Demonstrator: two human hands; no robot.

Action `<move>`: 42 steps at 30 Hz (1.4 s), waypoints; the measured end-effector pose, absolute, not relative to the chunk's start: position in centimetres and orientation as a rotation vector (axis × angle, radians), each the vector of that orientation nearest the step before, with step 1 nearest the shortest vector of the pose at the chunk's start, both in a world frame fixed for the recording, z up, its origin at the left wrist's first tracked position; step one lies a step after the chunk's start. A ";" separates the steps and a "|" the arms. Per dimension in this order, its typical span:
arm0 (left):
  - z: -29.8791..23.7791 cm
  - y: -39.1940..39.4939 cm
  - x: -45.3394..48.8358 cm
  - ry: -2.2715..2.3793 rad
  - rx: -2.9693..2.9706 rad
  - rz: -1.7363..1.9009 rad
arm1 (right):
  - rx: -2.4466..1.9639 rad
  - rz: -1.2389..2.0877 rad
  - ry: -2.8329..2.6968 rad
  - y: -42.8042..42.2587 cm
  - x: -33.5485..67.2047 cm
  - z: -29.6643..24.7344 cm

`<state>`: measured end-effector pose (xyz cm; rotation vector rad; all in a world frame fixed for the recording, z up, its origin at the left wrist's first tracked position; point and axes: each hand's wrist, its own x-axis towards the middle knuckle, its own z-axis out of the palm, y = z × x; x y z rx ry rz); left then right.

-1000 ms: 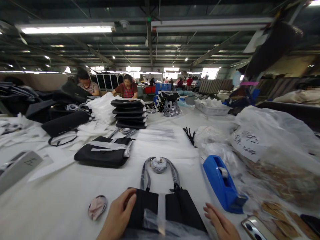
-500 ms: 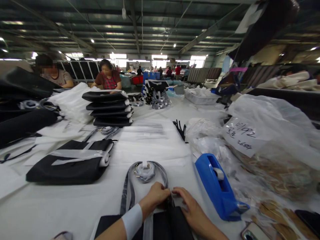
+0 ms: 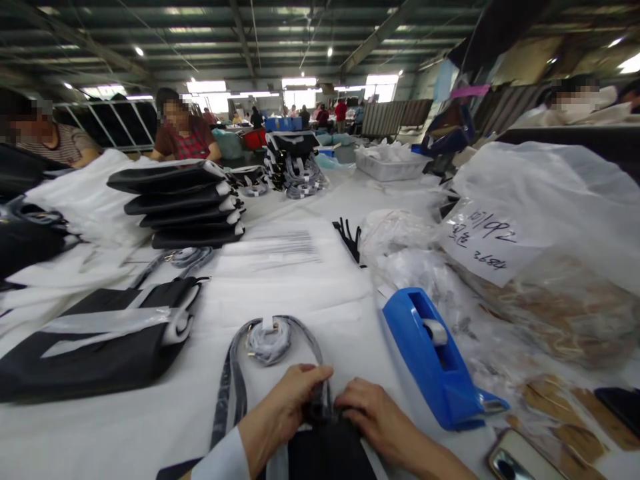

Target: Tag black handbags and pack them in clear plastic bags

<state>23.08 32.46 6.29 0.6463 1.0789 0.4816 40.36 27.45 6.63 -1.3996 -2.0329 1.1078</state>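
Note:
A black bag [image 3: 325, 457] lies at the near edge of the white table [image 3: 150, 413]. Its grey strap [image 3: 235, 380] loops away from me around a paper-wrapped bundle [image 3: 267, 340]. My left hand [image 3: 280, 413] and my right hand [image 3: 373, 417] meet at the bag's top edge. Both have fingers curled and pinched on the strap's attachment there. What lies under the fingertips is hidden.
A blue tape dispenser [image 3: 435, 357] stands right of my hands, a phone [image 3: 515, 460] nearer. Plastic bags with a handwritten label [image 3: 487, 243] fill the right. A wrapped black bag [image 3: 95, 343] lies left, a stack of black bags [image 3: 180, 203] behind. Two people sit at the far left.
My hands went from resting on the bag's body to its top edge and closed together there. The view shifted forward and right; the bag now shows lower in frame.

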 end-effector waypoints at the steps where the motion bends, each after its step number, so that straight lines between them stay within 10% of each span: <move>1: 6.7 32.5 23.1 1.043 0.634 0.463 | -1.377 1.142 -1.974 27.3 40.4 6.8; 16: 10.3 33.4 17.0 0.836 0.932 0.126 | -1.293 1.758 -1.490 26.9 40.5 8.8; 27: 9.7 31.1 17.1 0.874 1.584 -0.016 | -1.612 1.325 -1.467 24.7 40.2 6.1; 36: 7.0 28.3 18.8 1.241 1.953 0.381 | -1.471 0.103 -2.275 21.0 39.9 8.1; 42: 10.5 29.4 7.3 1.767 1.801 0.647 | -1.602 0.278 -2.364 18.4 38.0 4.3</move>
